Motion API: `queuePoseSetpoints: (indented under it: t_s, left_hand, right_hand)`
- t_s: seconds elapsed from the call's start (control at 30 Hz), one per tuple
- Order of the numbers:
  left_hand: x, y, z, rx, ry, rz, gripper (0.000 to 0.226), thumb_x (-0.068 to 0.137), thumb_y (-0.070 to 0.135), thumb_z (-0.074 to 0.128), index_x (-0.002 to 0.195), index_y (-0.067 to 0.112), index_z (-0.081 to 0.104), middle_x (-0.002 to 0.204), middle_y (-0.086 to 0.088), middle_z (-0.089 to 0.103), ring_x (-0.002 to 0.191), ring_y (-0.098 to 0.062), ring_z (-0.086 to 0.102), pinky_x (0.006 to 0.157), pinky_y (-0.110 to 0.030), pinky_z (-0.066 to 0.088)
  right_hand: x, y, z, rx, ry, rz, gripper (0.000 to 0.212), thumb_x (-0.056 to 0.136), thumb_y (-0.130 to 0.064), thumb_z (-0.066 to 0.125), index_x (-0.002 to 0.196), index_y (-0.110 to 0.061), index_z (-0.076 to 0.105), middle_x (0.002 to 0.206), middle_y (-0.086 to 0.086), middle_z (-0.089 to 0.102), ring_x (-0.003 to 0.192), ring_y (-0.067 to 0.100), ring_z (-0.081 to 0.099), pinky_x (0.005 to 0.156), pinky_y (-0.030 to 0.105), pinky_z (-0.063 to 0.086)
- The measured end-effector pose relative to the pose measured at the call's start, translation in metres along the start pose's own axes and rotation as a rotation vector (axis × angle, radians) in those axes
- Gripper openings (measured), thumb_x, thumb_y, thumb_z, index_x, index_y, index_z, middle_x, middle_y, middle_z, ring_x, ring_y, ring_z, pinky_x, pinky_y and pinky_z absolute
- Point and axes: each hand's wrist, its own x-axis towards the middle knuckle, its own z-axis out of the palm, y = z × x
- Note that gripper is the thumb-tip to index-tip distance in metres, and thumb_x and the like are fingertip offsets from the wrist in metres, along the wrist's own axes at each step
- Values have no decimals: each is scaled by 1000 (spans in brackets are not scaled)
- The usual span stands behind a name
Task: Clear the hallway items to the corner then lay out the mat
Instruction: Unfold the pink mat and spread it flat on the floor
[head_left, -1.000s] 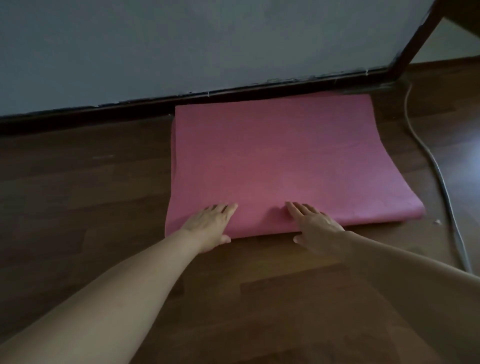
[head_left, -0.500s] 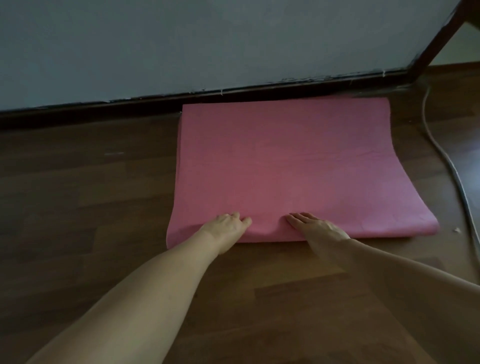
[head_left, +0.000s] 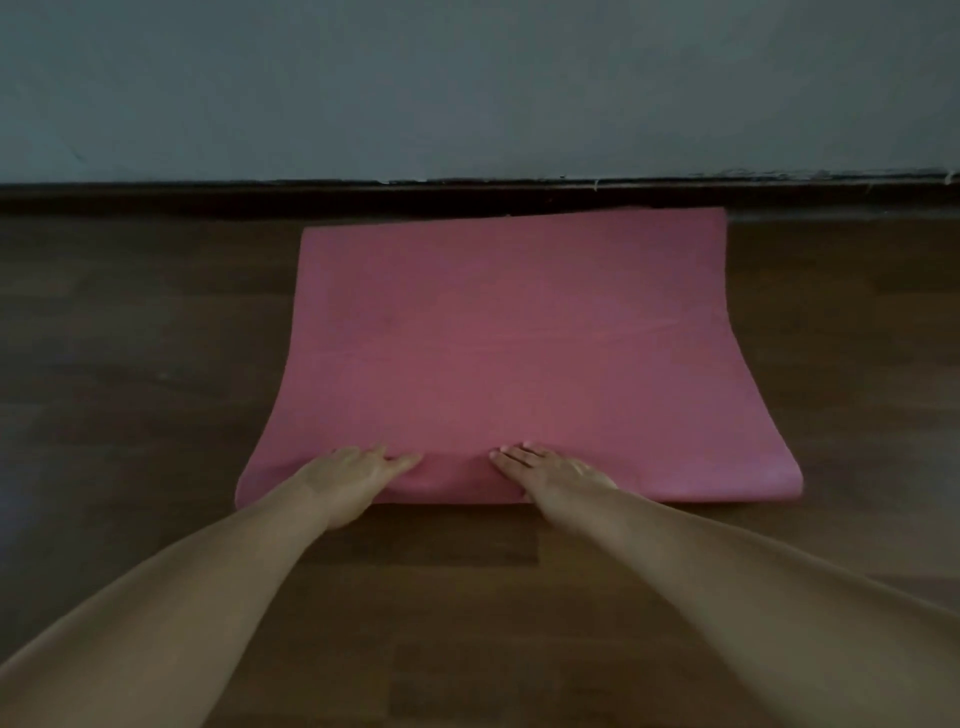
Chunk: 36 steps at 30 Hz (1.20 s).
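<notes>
Mat far edge at skirting, left hand, right hand spread flat on near edge, bare floor beside

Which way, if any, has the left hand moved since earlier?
Yes, the left hand slid slightly right along the mat's near edge, closer to the right hand.

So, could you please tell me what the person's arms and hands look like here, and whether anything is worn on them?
Both forearms are bare as far as the frame shows: no sleeves, gloves, watch or bracelet. The left hand and right hand carry no visible rings. The light is dim, so small details such as nail polish cannot be made out.
</notes>
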Motion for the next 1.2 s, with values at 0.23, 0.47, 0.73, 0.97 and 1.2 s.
queuePoseSetpoints:
  t_s: [0.23, 0.47, 0.73, 0.97, 1.2]
  left_hand:
    - [-33, -75, 29, 2, 45, -113, 78, 93, -3, 34, 146, 46, 5, 151, -14, 25, 124, -34, 47, 103, -41, 38]
    - [-46, -106, 39, 9, 58, -177, 78, 91, -4, 35, 146, 45, 10, 146, -12, 28, 115, -34, 52, 96, -40, 42]
    - [-22, -40, 39, -28, 219, -59, 77, 85, 13, 54, 148, 26, 12, 152, -9, 16, 139, -32, 21, 111, -45, 26]
    - [-2, -26, 40, -17, 253, -7, 74, 90, -1, 43, 149, 29, 10, 153, -15, 15, 140, -34, 21, 109, -47, 33]
    - [-17, -87, 52, -102, 246, -88, 79, 85, -11, 42, 147, 32, 18, 153, -9, 16, 139, -30, 25, 106, -43, 37]
  right_hand:
    - [50, -76, 7, -3, 11, -70, 71, 95, 5, 34, 151, -28, 3, 159, -8, 4, 146, 17, 6, 116, 31, 12]
    - [74, -112, 8, -26, 18, -94, 72, 95, 5, 35, 151, -26, 2, 159, -6, 4, 146, 18, 5, 117, 32, 11]
    - [41, -68, 4, -108, -8, -56, 67, 98, -15, 43, 151, -28, 3, 159, -7, 0, 146, 16, 1, 117, 34, 10]
    - [24, -32, 7, -149, -39, 39, 59, 101, -28, 33, 149, -35, -1, 159, -11, -3, 147, 18, -3, 118, 36, 4]
    - [69, -87, 0, -73, -36, -33, 56, 102, -25, 32, 150, -33, 5, 159, -7, 3, 147, 21, 1, 117, 38, 3]
